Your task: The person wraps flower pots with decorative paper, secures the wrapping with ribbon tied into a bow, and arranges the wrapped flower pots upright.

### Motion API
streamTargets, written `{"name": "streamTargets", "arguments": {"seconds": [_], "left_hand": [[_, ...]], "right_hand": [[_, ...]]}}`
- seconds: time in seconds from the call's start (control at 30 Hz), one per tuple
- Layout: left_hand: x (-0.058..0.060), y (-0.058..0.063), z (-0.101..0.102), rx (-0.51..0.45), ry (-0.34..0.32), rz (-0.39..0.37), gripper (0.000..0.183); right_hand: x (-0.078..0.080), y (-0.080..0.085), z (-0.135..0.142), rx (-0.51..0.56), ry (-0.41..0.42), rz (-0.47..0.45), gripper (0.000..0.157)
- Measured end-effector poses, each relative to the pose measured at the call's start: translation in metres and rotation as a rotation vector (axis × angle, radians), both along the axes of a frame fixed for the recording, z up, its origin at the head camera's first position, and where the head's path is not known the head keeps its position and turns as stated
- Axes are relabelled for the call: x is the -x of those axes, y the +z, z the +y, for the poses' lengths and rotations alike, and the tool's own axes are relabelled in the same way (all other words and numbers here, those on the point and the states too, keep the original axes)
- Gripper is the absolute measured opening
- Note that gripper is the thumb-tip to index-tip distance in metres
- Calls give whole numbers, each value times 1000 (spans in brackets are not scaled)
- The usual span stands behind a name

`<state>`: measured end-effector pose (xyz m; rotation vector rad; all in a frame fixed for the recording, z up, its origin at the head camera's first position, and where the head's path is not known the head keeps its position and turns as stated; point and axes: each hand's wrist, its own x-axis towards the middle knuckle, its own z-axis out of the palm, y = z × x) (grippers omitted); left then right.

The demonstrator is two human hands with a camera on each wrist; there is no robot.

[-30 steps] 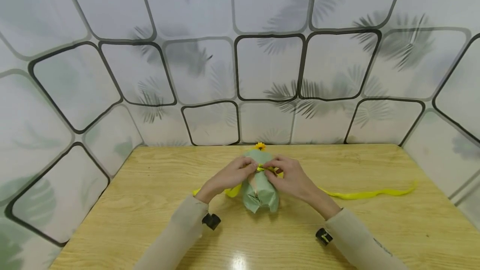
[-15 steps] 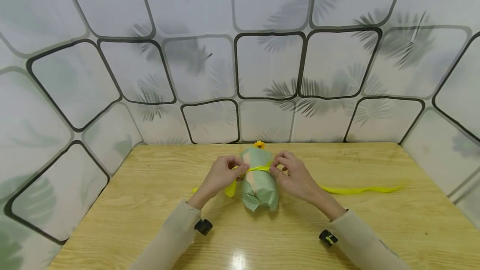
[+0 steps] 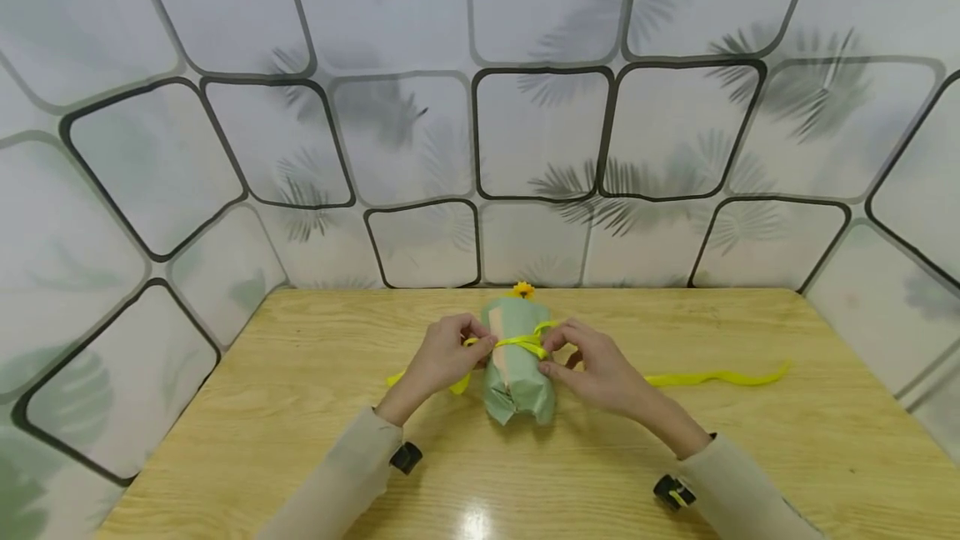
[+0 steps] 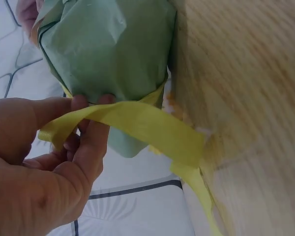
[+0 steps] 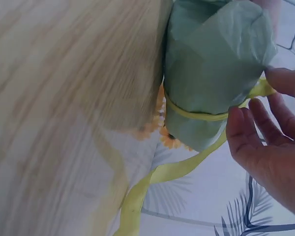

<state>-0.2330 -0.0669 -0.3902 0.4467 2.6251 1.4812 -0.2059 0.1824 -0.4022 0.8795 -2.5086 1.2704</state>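
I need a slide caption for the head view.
Left hand and right hand work a yellow ribbon around a green wrapped bundle, an orange flower showing at its far end.

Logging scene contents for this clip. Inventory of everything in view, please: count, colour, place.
green paper-wrapped bundle: 1, green with peach strip, on tabletop
flat fabric ribbon: apparently 1, yellow, around bundle, loose lengths either side
orange-petalled flowers: several, exact count unclear, orange, bundle's far end
wood-grain table: 1, light yellow-brown, under bundle
leaf-printed wall covering: count unclear, whitish with grey and black outlines, behind table
small black wrist devices: 2, black, one by each cuff
long sleeves: 2, beige, both forearms
left hand: 1, bare, holding ribbon
right hand: 1, bare, holding ribbon
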Motion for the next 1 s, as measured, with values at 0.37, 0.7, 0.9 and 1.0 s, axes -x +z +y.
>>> {"name": "streamTargets", "arguments": {"seconds": [0.37,0.7,0.9,1.0], "left_hand": [[-5,0,3,-24,24,-3,13],[-3,-1,2,-17,34,14,14],[-2,-2,2,-20,30,14,14],[-2,-3,3,-17,25,20,14]], "right_hand": [[1,-1,-5,81,-62,-9,12],[-6,4,1,179,-88,-148,17],[-8,1,3,147,-40,-138,29],[-7,0,6,115,2,-90,43]]}}
